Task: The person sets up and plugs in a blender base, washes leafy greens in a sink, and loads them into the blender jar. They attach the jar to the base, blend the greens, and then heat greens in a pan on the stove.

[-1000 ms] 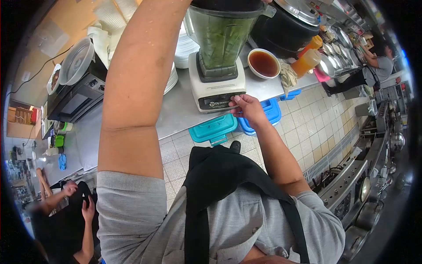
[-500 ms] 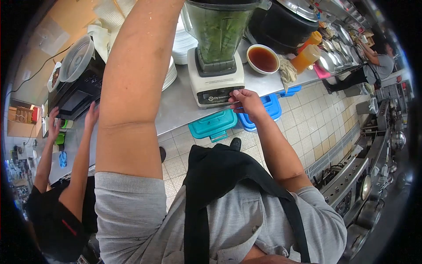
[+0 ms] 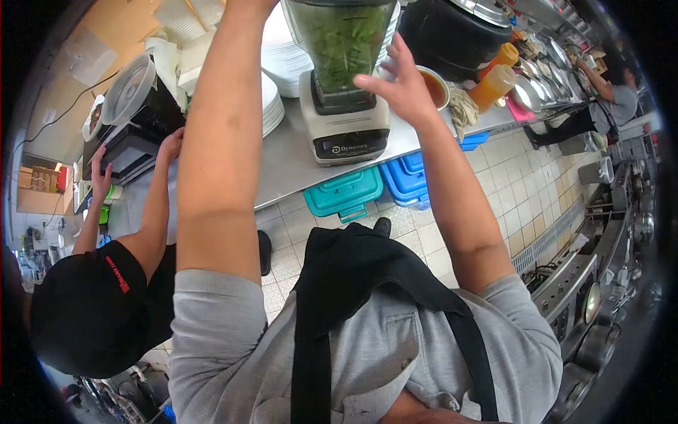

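A blender base [image 3: 346,134] with a white body and dark front panel stands near the counter's edge. On it sits the clear blender jar [image 3: 342,46], filled with chopped green leaves; its top is cut off by the frame. My right hand [image 3: 408,85] is open beside the jar's lower part, thumb and fingers spread. Whether it touches the jar I cannot tell. Only the base of my left hand [image 3: 260,4] shows at the top edge, left of the jar; its fingers are out of sight. Behind my right hand, a bowl of reddish-brown liquid [image 3: 432,88] is partly covered.
Stacked white plates [image 3: 272,106] stand left of the blender. A black cooker [image 3: 452,39], sauce bottles [image 3: 492,88] and a cloth [image 3: 462,116] are to the right. Lidded bins [image 3: 344,194] sit below the counter. At left, a co-worker in a black cap [image 3: 88,311] reaches toward a microwave [image 3: 134,152].
My right hand has left the blender's front panel and risen, opening beside the jar. My left arm has shifted slightly. The co-worker at left has leaned in, cap now in view.
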Tool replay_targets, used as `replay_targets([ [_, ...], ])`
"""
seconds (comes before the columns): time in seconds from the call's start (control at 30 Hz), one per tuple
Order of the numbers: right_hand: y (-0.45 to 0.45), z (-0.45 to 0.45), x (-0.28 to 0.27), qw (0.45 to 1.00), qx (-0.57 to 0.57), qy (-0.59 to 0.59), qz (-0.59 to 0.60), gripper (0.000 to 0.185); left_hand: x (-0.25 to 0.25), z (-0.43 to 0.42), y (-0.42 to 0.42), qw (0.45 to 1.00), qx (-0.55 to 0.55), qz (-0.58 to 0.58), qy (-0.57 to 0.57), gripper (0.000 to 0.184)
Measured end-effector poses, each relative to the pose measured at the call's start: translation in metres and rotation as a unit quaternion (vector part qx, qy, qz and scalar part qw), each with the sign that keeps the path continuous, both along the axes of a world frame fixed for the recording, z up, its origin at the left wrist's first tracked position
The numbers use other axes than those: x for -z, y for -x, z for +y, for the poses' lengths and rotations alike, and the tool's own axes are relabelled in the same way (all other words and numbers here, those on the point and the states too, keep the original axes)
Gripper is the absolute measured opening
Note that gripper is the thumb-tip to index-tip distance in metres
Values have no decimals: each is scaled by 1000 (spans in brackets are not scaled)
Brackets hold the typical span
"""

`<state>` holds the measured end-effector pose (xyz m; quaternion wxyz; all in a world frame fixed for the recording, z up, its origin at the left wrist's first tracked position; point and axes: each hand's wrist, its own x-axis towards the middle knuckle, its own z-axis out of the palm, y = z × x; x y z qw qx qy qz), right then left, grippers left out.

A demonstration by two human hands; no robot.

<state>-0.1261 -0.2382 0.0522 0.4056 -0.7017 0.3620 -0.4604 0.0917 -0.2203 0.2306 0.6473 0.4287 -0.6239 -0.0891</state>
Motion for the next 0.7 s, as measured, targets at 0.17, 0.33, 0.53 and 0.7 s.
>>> replay_targets([
  [0.17,-35,-20,-10,985,-163,-5,-61,95,59,-1,13,930,10,353,-98,67],
  [0.33,-40,-9,-4,984,-149,-15,-100,95,73,-25,-21,928,232,276,-92,70],
  [0.53,-32,-13,2,996,-86,36,-13,91,86,-17,-18,934,139,309,-110,66],
  [0.7,-24,-16,-3,993,-103,44,30,117,83,-9,-7,944,98,297,-101,72],
])
